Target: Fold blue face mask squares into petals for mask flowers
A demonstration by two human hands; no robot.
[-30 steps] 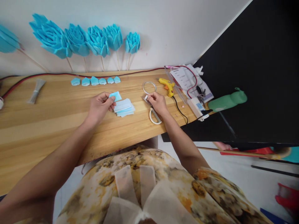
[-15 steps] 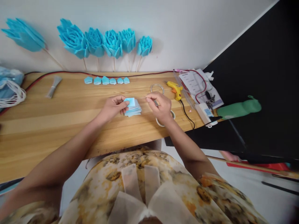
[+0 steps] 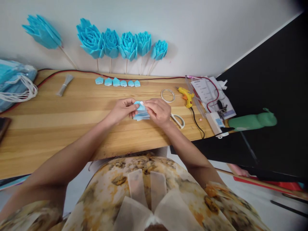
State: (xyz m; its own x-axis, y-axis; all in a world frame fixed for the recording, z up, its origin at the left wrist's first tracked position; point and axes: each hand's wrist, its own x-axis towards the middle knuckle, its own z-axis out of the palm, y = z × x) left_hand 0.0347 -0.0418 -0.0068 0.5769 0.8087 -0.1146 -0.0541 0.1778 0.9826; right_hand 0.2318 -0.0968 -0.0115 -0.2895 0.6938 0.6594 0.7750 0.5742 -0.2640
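Observation:
My left hand [image 3: 124, 110] pinches a small light-blue fabric square [image 3: 137, 103] between thumb and fingers. At the square's right corner, my right hand [image 3: 158, 110] has its fingertips closed on a small white bit, which may be the corner folded over; I cannot make it out fully. Directly under the hands lies a stack of similar pale-blue squares [image 3: 141, 116], its upper part covered. Beyond them is a row of several small folded blue petals [image 3: 116, 82]. A tape roll [image 3: 162, 97] lies flat past my right hand, and another roll [image 3: 183, 124] is partly hidden beside my right wrist.
Several blue fabric flowers [image 3: 128, 46] on sticks lean on the wall. A yellow glue gun [image 3: 187, 96], a power strip [image 3: 215, 123], papers [image 3: 204, 91] and a green bottle [image 3: 252, 122] are at right. Clear ties [image 3: 64, 85] and a bagged blue bundle [image 3: 16, 83] lie left.
My right hand has moved left from beside the stack to meet the square in my left hand. The view has shifted slightly left.

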